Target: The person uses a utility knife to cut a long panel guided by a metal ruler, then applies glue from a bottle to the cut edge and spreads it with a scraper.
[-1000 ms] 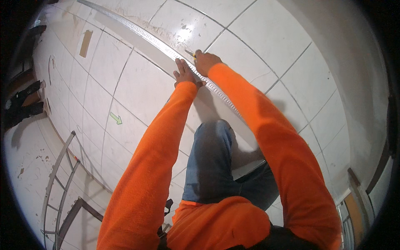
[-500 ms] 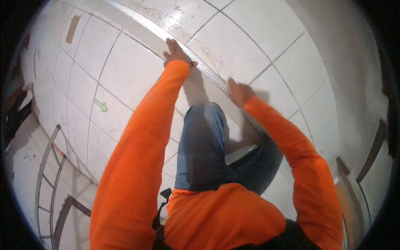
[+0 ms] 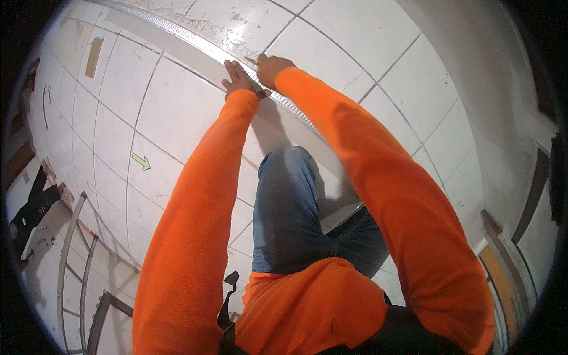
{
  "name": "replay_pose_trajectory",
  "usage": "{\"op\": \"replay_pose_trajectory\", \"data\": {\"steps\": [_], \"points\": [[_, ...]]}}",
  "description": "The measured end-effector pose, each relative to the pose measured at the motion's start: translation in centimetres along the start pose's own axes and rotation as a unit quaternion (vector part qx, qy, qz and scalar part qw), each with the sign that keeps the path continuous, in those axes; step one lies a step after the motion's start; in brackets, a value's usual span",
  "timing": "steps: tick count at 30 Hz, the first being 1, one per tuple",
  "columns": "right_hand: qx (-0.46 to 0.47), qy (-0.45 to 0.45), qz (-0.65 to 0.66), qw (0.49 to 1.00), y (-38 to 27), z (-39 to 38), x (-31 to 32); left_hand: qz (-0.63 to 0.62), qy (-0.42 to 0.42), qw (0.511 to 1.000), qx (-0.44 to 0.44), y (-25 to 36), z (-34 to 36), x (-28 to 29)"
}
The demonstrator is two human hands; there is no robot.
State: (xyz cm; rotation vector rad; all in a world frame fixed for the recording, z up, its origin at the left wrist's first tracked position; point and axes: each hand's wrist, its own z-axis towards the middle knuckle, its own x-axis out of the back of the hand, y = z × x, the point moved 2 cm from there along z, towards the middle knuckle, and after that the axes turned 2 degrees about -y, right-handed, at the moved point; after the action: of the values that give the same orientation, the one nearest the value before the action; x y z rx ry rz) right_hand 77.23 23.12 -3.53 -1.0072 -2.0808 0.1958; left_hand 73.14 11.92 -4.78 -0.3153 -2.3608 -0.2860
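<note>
A long perforated metal edge profile (image 3: pixel 294 109) runs diagonally along a pale flat strip (image 3: pixel 198 59) on the tiled floor. My left hand (image 3: pixel 238 78) lies on the profile and the strip with fingers stretched out and thumb spread, pressing down without gripping. Close beside it, on the far right side of the profile, my right hand (image 3: pixel 274 68) is closed around a slim pointed tool (image 3: pixel 251 60). The tool's tip shows by the left fingertips; most of it is hidden in my fist, so its exact kind is unclear.
White tiles (image 3: pixel 349 50) with grey joints and dusty smears surround the strip. At the left are a small brown piece (image 3: pixel 93 57), a green arrow sticker (image 3: pixel 141 161) and a grey metal frame (image 3: pixel 63 278). A pale wall (image 3: pixel 473 77) rises at the right. My bent knee (image 3: pixel 287 163) is below.
My right hand has moved up and left along the profile, carrying the tool, until close beside my left hand. My left hand remains in place on the strip; the view has shifted slightly.
</note>
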Motion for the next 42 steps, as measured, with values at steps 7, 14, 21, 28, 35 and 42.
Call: {"op": "replay_pose_trajectory", "data": {"steps": [7,14,21,28,35,42], "points": [[0.018,-0.039,-0.016,0.999,3.4,-4.1,-3.3,0.012,0.036,0.999,0.003,-0.2,1.2,-1.0],[-0.130,-0.177,-0.106,0.970,21.7,-29.4,-10.3,0.061,0.038,0.997,0.032,0.9,0.3,-0.8],[-0.141,-0.076,-0.058,0.985,18.9,-25.4,-9.4,0.050,0.053,0.997,-0.001,0.4,0.3,-0.7],[-0.026,0.011,0.030,0.999,7.6,-8.0,-3.5,0.058,0.058,0.997,-0.010,0.3,0.2,-0.8],[-0.012,-0.050,0.053,0.997,11.9,-15.5,-7.0,0.016,0.050,0.999,-0.003,0.1,0.6,-1.2],[-0.199,-0.226,-0.117,0.946,23.4,-33.5,-8.9,0.083,0.061,0.995,0.006,0.6,0.5,-1.0]]}}
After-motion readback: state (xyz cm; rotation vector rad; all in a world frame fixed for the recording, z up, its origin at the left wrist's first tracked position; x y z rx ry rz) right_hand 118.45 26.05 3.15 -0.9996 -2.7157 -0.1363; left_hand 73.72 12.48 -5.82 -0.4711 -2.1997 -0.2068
